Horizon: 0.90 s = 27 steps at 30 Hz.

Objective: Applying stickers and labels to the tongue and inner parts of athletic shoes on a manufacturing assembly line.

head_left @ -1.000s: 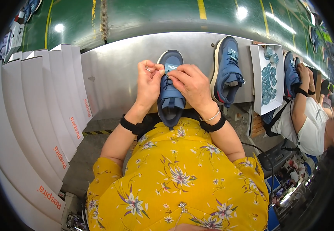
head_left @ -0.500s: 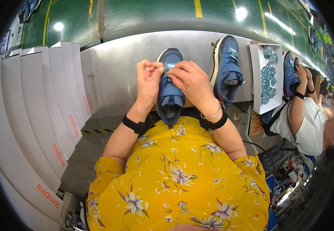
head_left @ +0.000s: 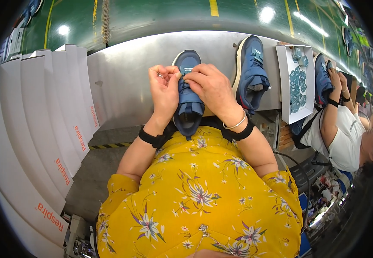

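A blue sneaker (head_left: 190, 98) stands on the metal bench in front of me, toe pointing away. A teal hang tag (head_left: 187, 69) with pale print lies over its laces. My left hand (head_left: 165, 88) is closed in a pinch at the left side of the laces, beside the tag. From the right, my right hand (head_left: 214, 88) pinches at the laces just below the tag. The fingertips of both hands almost meet, and whatever thin thing is between them is too small to make out. A second blue sneaker (head_left: 251, 71), also tagged, stands to the right.
A white box (head_left: 286, 88) with several teal tags is at the right of the metal bench (head_left: 128, 77). Tall white shoe boxes (head_left: 31, 129) line the left. Beyond runs a green conveyor belt (head_left: 152, 19). At the far right a co-worker (head_left: 343, 133) handles other sneakers.
Both hands stay pinched at the laces, with little finger movement. The whole view has shifted slightly, so the sneakers and bench appear a little higher and further left.
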Available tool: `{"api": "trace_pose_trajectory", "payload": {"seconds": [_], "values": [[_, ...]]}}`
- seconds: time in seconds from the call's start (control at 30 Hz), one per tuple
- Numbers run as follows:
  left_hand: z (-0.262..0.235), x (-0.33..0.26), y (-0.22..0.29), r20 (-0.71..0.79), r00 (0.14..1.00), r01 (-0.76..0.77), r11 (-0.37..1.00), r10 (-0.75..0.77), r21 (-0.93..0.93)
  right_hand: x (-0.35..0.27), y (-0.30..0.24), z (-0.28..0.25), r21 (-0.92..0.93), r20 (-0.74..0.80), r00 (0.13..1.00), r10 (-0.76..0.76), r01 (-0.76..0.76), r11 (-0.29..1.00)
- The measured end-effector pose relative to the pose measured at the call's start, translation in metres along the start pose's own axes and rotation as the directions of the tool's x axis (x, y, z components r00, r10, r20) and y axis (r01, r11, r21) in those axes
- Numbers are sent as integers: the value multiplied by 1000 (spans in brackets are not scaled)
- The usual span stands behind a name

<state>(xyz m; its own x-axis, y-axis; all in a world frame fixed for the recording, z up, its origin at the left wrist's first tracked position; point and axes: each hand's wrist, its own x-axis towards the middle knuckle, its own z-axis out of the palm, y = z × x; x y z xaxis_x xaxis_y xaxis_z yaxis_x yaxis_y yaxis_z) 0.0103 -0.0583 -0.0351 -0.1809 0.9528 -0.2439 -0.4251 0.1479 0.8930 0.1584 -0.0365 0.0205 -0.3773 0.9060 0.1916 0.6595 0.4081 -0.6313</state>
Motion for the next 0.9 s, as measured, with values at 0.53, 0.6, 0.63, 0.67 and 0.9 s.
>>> {"api": "trace_pose_trajectory", "payload": {"seconds": [0.53,0.6,0.63,0.67,0.9], "values": [[10,-2,30,230,951,-303,492,206,816,0,-3,-2,-182,84,996,-32,47,982],[2,3,31,194,974,-226,601,118,767,0,-1,-2,-156,78,996,-36,48,987],[-1,5,31,168,985,-137,697,24,704,0,0,-2,-131,73,997,-37,46,990],[-4,4,28,167,986,-138,695,26,706,0,0,-2,-129,72,997,-39,48,991],[-5,-3,31,134,988,-150,713,79,685,0,1,-1,-58,41,999,-22,24,998]]}}
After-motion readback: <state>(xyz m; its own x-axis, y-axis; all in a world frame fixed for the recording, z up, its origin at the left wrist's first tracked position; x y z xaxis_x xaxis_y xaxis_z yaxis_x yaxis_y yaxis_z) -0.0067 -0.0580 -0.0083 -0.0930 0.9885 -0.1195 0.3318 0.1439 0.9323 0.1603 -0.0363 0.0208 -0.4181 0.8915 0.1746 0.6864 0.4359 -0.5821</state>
